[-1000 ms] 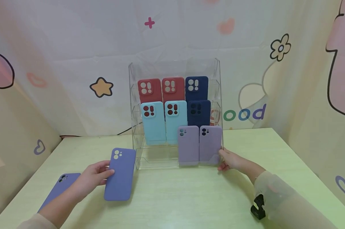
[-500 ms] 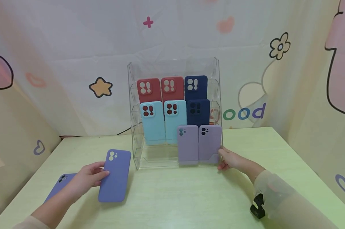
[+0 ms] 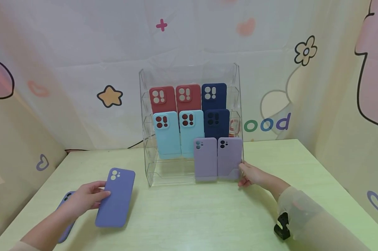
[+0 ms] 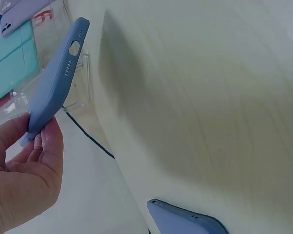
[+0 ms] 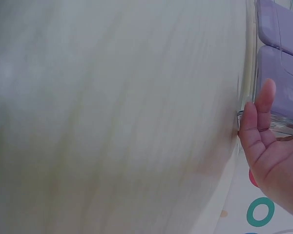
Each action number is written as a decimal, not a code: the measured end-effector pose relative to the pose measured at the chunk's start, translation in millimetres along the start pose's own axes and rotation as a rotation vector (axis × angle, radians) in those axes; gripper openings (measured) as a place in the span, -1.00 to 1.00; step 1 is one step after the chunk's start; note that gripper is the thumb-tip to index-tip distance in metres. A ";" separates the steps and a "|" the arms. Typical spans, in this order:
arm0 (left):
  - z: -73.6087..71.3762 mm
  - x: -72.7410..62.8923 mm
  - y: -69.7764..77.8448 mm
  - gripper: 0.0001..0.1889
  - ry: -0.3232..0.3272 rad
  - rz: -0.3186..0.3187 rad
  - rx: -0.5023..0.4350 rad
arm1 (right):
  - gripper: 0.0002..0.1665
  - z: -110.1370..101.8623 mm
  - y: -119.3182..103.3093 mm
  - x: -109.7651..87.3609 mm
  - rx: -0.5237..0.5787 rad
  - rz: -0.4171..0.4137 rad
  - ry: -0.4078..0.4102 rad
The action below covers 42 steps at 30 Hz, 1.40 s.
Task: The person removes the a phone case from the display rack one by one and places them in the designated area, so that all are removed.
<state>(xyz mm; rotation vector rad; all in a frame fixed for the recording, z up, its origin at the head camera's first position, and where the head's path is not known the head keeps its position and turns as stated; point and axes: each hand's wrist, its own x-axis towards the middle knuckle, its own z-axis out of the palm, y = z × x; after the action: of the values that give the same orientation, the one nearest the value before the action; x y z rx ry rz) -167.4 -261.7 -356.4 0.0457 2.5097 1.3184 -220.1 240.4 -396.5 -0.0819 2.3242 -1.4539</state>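
Note:
My left hand [image 3: 87, 198] pinches a periwinkle-blue phone case [image 3: 116, 200] by its left edge, thumb on the back and fingers behind. It is held tilted over the table, and the left wrist view shows its end with the port cutout [image 4: 74, 48]. Under my left forearm another blue phone case [image 3: 67, 233] lies on the table, partly hidden. My right hand [image 3: 251, 174] grips the lower right front corner of a clear tiered display rack [image 3: 173, 179]. Beside those fingers, two lilac phone cases [image 3: 205, 160] stand in the bottom tier, on its right side.
Higher in the rack stand two light-blue cases [image 3: 167, 139], two red cases [image 3: 162, 99] and two navy cases [image 3: 214, 96]. A patterned cloth [image 3: 189, 35] hangs behind the table [image 3: 207, 216]. A dark cable [image 3: 135, 144] runs behind the rack.
My left hand has moved left and slightly nearer with the blue phone case, away from the rack. The right hand stays at the rack's corner.

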 end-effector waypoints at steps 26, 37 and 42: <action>-29.4 7.1 -36.9 -0.38 0.025 -0.031 0.076 | -0.26 -0.3 1.0 0.5 -0.018 0.002 0.000; -37.3 6.4 -49.2 -0.40 0.021 -0.061 0.134 | -0.27 0.8 0.4 -0.9 -0.033 0.005 -0.001; -38.4 2.8 -50.4 -0.40 0.029 -0.078 0.178 | -0.27 0.4 -0.3 -0.8 -0.026 0.007 0.007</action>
<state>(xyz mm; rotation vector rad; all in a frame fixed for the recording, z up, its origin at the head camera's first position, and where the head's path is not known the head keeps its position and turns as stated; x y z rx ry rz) -175.2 -321.1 -377.5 -0.0329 2.6182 1.0703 -219.3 240.1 -396.1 -0.0759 2.3472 -1.4230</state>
